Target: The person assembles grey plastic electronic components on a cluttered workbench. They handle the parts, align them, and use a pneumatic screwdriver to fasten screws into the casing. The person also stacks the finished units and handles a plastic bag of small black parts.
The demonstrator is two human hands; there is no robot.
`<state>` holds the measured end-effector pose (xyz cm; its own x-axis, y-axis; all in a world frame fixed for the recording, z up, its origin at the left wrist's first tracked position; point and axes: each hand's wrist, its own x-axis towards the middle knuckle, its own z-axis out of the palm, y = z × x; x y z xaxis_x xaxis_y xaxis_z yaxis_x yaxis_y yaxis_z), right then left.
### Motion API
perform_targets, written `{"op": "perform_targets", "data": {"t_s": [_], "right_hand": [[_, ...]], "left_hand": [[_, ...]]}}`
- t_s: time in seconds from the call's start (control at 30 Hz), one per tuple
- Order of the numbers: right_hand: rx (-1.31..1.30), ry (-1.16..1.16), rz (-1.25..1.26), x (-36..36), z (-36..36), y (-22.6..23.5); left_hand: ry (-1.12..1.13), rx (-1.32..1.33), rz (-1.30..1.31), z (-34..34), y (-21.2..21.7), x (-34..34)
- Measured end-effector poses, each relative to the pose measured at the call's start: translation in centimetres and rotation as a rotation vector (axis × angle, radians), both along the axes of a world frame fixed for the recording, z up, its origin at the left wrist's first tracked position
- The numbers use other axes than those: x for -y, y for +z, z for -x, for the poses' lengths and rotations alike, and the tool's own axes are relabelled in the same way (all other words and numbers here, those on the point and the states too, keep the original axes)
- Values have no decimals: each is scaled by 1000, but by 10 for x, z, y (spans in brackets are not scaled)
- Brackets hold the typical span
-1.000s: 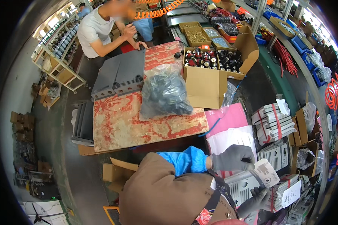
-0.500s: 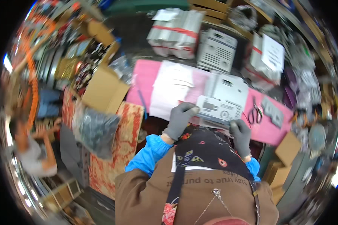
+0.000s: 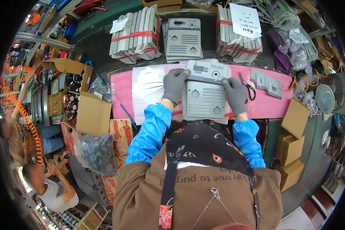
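Note:
A thin grey printed faceplate label (image 3: 205, 69) lies across the far end of a grey slotted metal panel (image 3: 205, 100) in front of me. My left hand (image 3: 175, 85), in a grey glove, pinches the label's left edge between thumb and fingers. At its right corner my right hand (image 3: 235, 96), gloved alike, grips the edge. Whether the label touches the panel all along, I cannot tell. The panel has slots and round holes and rests on other sheets over a pink mat (image 3: 120, 97). To the right lie black-handled scissors (image 3: 250, 92) and several similar grey labels (image 3: 270, 85).
White sheets (image 3: 147, 86) lie left of the panel. Behind stand two red-strapped bundles of panels (image 3: 136, 36) (image 3: 239, 40) and a loose panel stack (image 3: 183, 38). An open carton (image 3: 94, 113) and a bagged bundle (image 3: 97, 151) are at left, a fan (image 3: 326, 99) at right. Two people sit far left.
Both hands have carried the label away from my body to the panel's far end. The panel now shows nearer me, below the label. My view has shifted, too.

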<state>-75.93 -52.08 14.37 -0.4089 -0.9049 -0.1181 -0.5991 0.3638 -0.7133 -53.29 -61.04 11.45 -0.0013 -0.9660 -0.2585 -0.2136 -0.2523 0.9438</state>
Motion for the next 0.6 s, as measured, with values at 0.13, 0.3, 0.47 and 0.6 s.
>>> {"op": "perform_targets", "data": {"t_s": [0.13,0.3,0.47,0.6], "right_hand": [[-72,-14,-17,9,3,-13],[-64,-44,-23,13,7,-22],[-11,-76,20,12,2,-23],[-62,-88,19,13,-1,-23]], "left_hand": [[29,-51,-132,4,-3,-1],[42,-38,-155,8,-7,-2],[49,-19,-181,12,-1,0],[65,37,-155,10,-13,2]]}}
